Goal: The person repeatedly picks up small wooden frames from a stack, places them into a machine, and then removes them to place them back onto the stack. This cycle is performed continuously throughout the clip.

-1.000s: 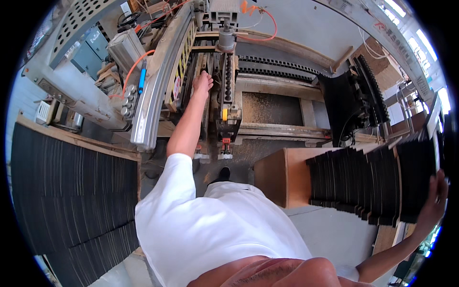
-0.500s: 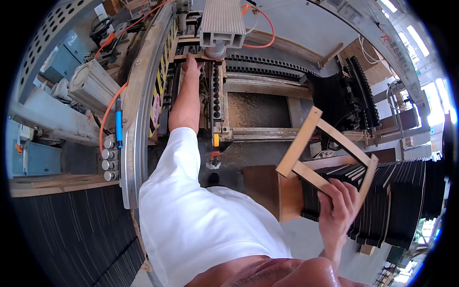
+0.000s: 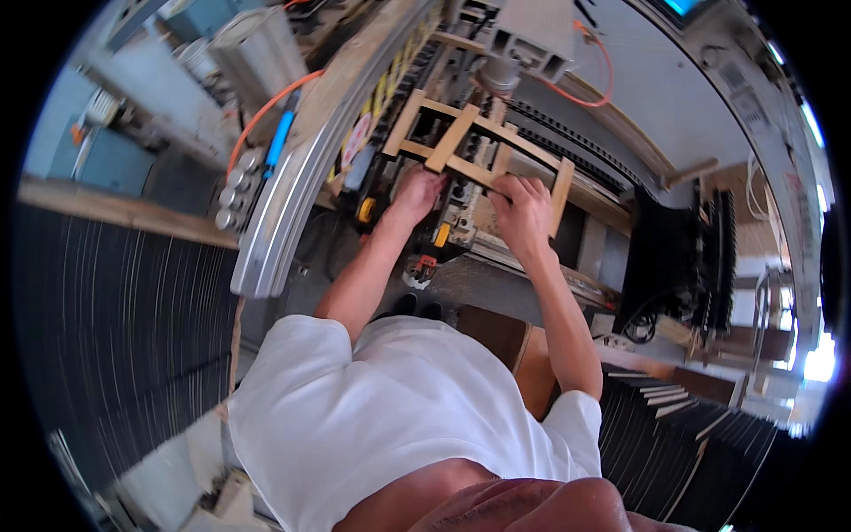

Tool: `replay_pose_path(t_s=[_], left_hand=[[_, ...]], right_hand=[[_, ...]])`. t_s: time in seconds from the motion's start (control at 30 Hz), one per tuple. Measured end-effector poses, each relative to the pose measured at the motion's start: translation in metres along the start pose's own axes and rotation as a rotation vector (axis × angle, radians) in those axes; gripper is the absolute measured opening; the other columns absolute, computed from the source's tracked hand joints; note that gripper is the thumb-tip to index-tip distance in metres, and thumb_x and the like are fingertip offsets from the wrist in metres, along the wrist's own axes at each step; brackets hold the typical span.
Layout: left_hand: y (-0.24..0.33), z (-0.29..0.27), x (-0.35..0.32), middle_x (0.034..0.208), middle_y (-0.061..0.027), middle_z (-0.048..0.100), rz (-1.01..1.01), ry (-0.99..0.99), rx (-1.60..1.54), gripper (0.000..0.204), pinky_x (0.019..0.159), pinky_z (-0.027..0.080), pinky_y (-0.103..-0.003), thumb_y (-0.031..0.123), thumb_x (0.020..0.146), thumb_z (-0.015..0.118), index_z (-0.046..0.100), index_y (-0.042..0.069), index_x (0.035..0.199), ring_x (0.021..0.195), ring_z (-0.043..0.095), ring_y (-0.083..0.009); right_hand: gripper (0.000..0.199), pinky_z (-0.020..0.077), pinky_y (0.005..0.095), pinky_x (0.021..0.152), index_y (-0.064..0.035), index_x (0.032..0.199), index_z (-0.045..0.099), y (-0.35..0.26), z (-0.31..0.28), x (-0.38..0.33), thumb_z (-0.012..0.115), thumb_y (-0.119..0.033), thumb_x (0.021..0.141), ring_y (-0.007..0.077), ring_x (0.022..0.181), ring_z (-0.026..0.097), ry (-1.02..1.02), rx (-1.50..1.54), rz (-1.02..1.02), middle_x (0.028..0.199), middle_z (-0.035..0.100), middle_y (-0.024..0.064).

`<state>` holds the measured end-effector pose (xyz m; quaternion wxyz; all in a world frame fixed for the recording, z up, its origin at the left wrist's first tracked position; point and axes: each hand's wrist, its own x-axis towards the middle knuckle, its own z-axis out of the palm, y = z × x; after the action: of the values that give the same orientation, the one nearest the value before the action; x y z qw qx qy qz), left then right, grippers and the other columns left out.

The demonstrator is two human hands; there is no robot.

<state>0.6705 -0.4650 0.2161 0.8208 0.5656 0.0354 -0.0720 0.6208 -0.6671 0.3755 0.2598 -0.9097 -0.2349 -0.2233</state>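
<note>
Pale wooden slatted frame (image 3: pixel 474 151), held flat over the grey machine bed (image 3: pixel 532 257). Left hand (image 3: pixel 417 193) closed on near rail, right hand (image 3: pixel 523 208) closed on near right corner. Probably light, rigid; joints possibly weak, so best gripped on rails, not slats.

One wooden frame (image 3: pixel 479 151), held by two hands: left hand (image 3: pixel 415 193), right hand (image 3: pixel 523 211). One orange hose (image 3: pixel 266 111) beside one blue fitting (image 3: pixel 280 135). Two stacks of dark flat sheets: one at far left (image 3: pixel 106 319), one at lower right (image 3: pixel 674 434). One curved metal rail (image 3: pixel 297 195).
</note>
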Motion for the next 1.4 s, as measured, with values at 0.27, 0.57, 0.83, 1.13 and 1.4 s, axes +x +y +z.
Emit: replay_pose_path(t_s=[0.27,0.57,0.83,1.13,1.4], left_hand=[[-0.004,0.007,-0.042,0.103,-0.0070,0.062,0.014,0.075,-0.593,0.020,0.085,0.045,-0.034,0.009,0.091,0.054,0.057,0.003,0.110,0.093,0.058,-0.0194],[-0.020,0.016,-0.068,0.112,-0.0074,0.061,0.092,0.309,-0.362,0.026,0.094,0.043,-0.032,0.013,0.094,0.055,0.053,0.003,0.118,0.105,0.057,-0.0190],[-0.011,0.011,-0.237,0.121,-0.0129,0.056,0.068,0.352,-0.346,0.035,0.103,0.039,-0.036,0.011,0.097,0.050,0.045,-0.002,0.128,0.118,0.052,-0.0230],[-0.025,-0.062,-0.336,0.115,-0.0122,0.059,-0.009,0.466,-0.331,0.029,0.103,0.039,-0.038,0.007,0.096,0.048,0.047,0.000,0.125,0.113,0.054,-0.0234],[-0.063,-0.146,-0.371,0.113,-0.0108,0.060,-0.078,0.665,-0.173,0.030,0.098,0.043,-0.030,0.002,0.093,0.050,0.049,-0.003,0.123,0.108,0.057,-0.0191]], right_hand=[[0.019,0.0438,0.0417,0.079,-0.0095,0.089,0.060,0.005,0.087,0.016,0.069,-0.012,0.072,0.0304,0.086,0.059,-0.112,0.076,-0.224,0.083,0.066,0.0080],[0.020,0.0466,0.0451,0.077,-0.0066,0.093,0.062,0.023,0.098,0.024,0.069,-0.010,0.075,0.0346,0.086,0.060,-0.099,0.180,-0.054,0.085,0.066,0.0137],[0.022,0.0451,0.0463,0.080,-0.0059,0.098,0.060,0.019,0.143,0.050,0.067,-0.009,0.077,0.0348,0.090,0.060,-0.149,0.168,-0.117,0.090,0.067,0.0137],[0.026,0.0435,0.0465,0.077,-0.0079,0.095,0.055,0.028,0.190,0.095,0.066,-0.008,0.072,0.0347,0.090,0.060,-0.160,-0.048,-0.047,0.087,0.067,0.0132],[0.018,0.0382,0.0402,0.083,-0.0055,0.096,0.052,0.015,0.193,0.137,0.057,-0.006,0.079,0.0289,0.093,0.061,-0.298,-0.498,-0.212,0.085,0.068,0.0137]])
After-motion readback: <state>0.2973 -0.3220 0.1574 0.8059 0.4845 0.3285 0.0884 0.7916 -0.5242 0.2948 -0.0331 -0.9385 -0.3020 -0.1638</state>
